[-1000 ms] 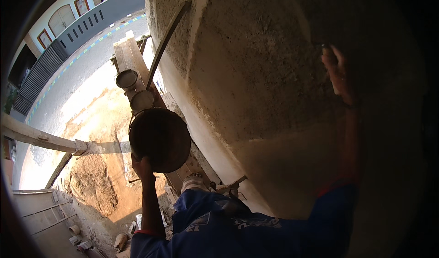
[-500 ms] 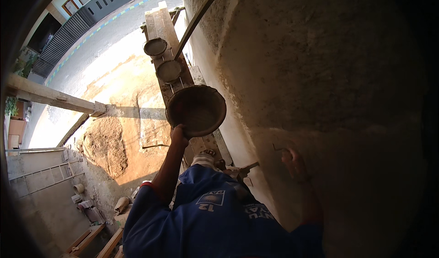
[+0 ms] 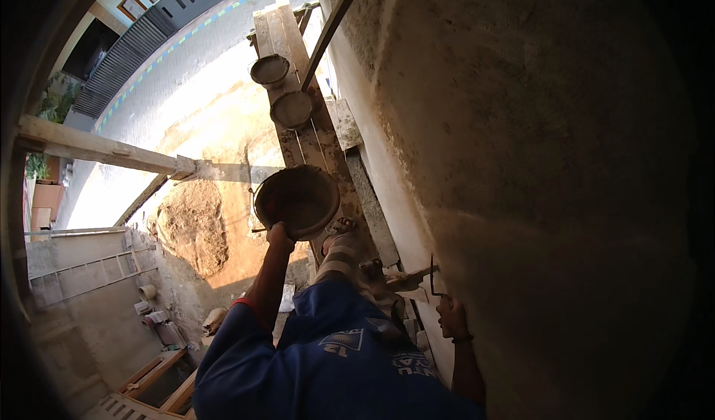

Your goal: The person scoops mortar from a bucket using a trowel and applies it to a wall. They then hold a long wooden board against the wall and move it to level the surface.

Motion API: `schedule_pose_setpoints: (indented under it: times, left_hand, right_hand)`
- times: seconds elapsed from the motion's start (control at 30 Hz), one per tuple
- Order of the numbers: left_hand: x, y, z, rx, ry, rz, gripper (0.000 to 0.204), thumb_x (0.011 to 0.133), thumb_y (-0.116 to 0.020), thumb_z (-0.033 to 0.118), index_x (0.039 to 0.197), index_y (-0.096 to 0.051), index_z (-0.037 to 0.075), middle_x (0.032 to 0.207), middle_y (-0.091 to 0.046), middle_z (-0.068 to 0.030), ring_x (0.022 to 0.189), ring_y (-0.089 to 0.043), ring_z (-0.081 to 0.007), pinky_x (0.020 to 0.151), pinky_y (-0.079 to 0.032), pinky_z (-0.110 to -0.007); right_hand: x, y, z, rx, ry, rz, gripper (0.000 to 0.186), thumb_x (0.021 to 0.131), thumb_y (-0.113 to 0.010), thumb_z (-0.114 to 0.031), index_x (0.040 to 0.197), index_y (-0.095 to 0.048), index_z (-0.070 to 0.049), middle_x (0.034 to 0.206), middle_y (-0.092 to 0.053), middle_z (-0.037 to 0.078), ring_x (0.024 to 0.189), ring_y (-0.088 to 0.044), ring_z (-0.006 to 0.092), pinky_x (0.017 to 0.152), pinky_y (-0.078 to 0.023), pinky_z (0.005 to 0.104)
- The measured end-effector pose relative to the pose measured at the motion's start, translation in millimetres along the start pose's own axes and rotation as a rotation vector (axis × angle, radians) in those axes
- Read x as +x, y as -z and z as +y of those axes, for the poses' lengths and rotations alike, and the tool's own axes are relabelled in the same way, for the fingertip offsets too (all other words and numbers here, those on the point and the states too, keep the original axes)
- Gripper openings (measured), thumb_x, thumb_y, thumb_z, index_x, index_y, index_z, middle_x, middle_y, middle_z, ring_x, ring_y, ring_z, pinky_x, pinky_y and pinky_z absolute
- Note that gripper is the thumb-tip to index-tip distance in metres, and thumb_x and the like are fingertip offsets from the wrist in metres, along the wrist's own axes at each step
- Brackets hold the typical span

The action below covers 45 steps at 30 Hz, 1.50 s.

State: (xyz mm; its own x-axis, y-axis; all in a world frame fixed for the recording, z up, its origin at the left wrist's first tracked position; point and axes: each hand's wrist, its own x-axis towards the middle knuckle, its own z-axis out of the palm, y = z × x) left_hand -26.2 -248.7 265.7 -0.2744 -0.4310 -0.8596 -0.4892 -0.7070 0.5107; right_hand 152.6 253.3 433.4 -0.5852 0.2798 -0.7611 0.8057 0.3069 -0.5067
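As bucket (image 3: 287, 188) is gripped by left hand (image 3: 279, 236), trowel (image 3: 432, 277) by right hand (image 3: 452, 319), wall (image 3: 499, 271) is seemingly smoothed below but left rougher above

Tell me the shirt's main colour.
The shirt is blue, best seen in the head view.

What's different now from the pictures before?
The right hand, still holding the trowel, came down and back toward the body. The left hand moved the big bucket left, away from the two smaller buckets. Nothing was let go; the smaller buckets stayed on the planks.
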Motion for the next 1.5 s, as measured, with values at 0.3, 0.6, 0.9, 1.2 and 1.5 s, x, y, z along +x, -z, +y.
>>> schedule_pose_setpoints:
  times: [0.3, 0.6, 0.9, 1.2, 1.5]
  left_hand:
    - [100.1, -104.2, -15.7, 0.023, 0.081, 0.047, 0.025, 0.078, -0.058, 0.006, 0.102, -0.056, -0.002, 0.097, -0.061, -0.0163, 0.088, -0.063, -0.0269, 0.072, -0.057, -0.044]
    - [330.9, -135.1, -116.3, 0.081, 0.162, 0.068, 0.035, 0.076, -0.063, 0.007, 0.11, -0.057, 0.003, 0.099, -0.062, -0.0141, 0.09, -0.062, -0.0271, 0.077, -0.053, -0.038]
    - [416.0, -202.4, -117.2, 0.122, 0.041, 0.06, 0.039, 0.072, -0.064, 0.001, 0.11, -0.057, 0.0, 0.099, -0.063, -0.0149, 0.081, -0.063, -0.0254, 0.074, -0.052, -0.037]
    - [460.2, -184.4, -141.5, 0.128, 0.02, 0.184, 0.052, 0.072, -0.069, 0.003, 0.12, -0.051, 0.002, 0.108, -0.061, -0.0154, 0.095, -0.06, -0.0263, 0.083, -0.049, -0.036]
    - [450.3, -160.0, -136.8, 0.499, 0.03, 0.319, 0.074, 0.071, -0.07, 0.011, 0.135, -0.035, -0.003, 0.12, -0.054, -0.0233, 0.111, -0.054, -0.0359, 0.097, -0.042, -0.041]
  right_hand:
    - [50.9, -62.1, -33.5, -0.08, -0.279, -0.083, 0.043, 0.089, -0.052, -0.036, 0.114, -0.052, -0.001, 0.076, -0.059, 0.006, 0.054, -0.054, 0.0123, 0.045, -0.045, 0.0284]
    - [162.5, -135.6, -84.3, -0.053, -0.426, -0.18, 0.035, 0.089, -0.059, -0.027, 0.112, -0.05, -0.003, 0.07, -0.057, 0.004, 0.05, -0.054, 0.0133, 0.042, -0.045, 0.0299]
    - [357.2, -279.1, -294.6, 0.052, -0.174, -0.582, 0.053, 0.085, -0.054, -0.012, 0.134, -0.036, -0.005, 0.081, -0.057, 0.007, 0.06, -0.054, 0.0125, 0.052, -0.047, 0.0264]
    - [485.7, -450.0, -457.0, 0.435, -0.184, -0.921, 0.03, 0.091, -0.052, -0.018, 0.116, -0.041, -0.007, 0.079, -0.054, 0.009, 0.058, -0.057, 0.0173, 0.045, -0.052, 0.0314]
    - [529.9, -458.0, -418.8, 0.263, -0.151, -0.779, 0.076, 0.092, -0.054, -0.034, 0.147, -0.01, -0.007, 0.092, -0.062, 0.016, 0.068, -0.064, 0.0214, 0.055, -0.056, 0.0353]
